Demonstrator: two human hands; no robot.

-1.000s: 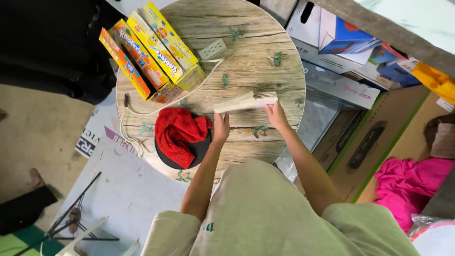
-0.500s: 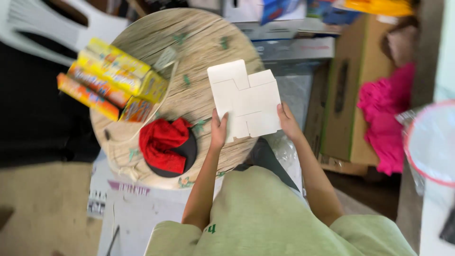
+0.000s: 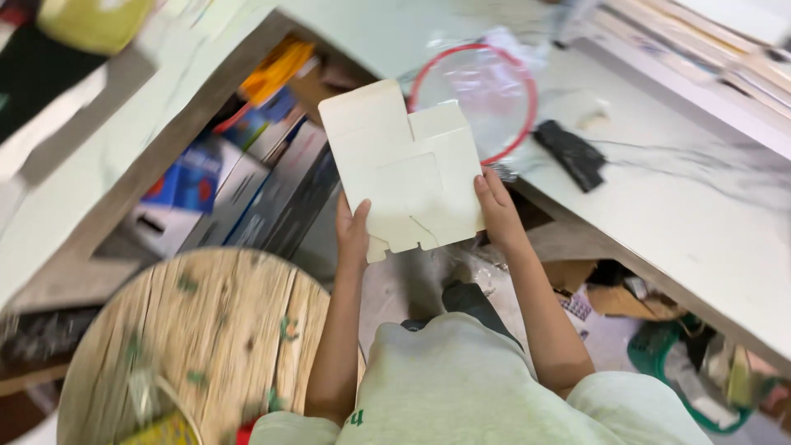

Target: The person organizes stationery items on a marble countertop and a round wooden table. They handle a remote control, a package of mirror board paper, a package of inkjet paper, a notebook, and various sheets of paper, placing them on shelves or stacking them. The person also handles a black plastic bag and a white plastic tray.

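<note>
Only 1 view is given: a camera worn on the person's head, looking steeply down over the chest and both forearms. It sits close above the flat white carton (image 3: pixel 405 169), which fills the centre of the frame. Left and below the carton lies a round wooden table (image 3: pixel 206 330); right of and beyond it runs a white marble counter (image 3: pixel 700 222).

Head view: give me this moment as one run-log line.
left hand: grips flat white carton blank, left edge | right hand: grips right edge | blank: raised above the floor, beside round wooden table | red-rimmed lid: on marble counter
</note>
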